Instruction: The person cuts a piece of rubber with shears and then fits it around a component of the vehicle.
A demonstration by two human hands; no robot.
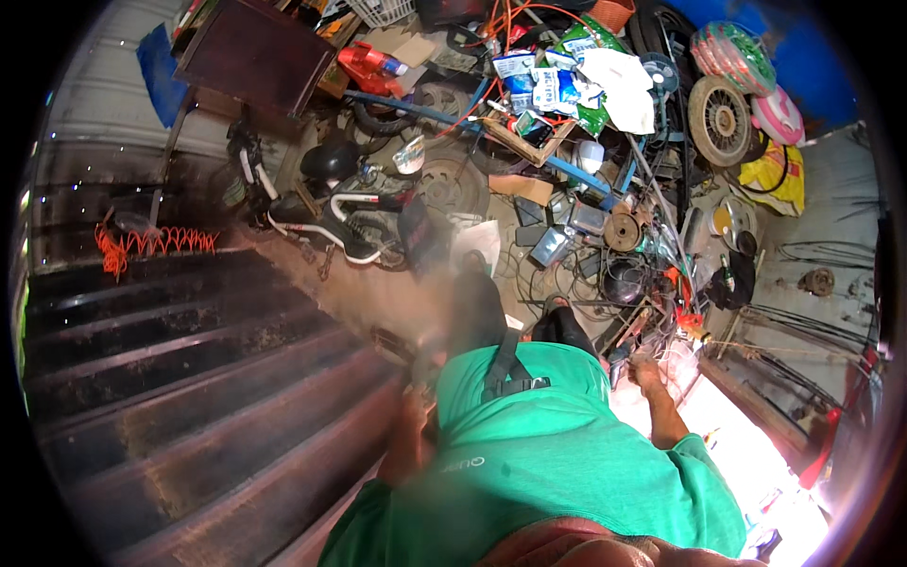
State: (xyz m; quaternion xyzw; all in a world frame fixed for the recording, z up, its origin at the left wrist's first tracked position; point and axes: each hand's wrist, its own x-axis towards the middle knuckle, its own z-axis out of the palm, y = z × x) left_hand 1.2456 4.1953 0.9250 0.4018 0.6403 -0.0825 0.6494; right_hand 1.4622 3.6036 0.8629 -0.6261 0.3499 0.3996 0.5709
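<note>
My left hand (422,370) hangs low beside my green shirt, near the corrugated metal wall. A hazy smear lies over it, so its fingers do not show plainly. On the other side my right hand (646,370) is lowered beside the heap of parts, close to a tangle of wires (685,329) in bright light. Its fingers are too small and dim to read, and I cannot make out anything held. A black strap with a buckle (518,386) crosses the front of my shirt. My dark trouser legs stand on the floor amid the clutter.
Corrugated metal sheeting (217,416) fills the left. Ahead lie a white-and-black frame (331,231), a wheel (452,189), a blue metal bar (576,175) and loose cables. Several packets (553,87) are piled beyond. A spoked wheel (718,121) leans at the far right.
</note>
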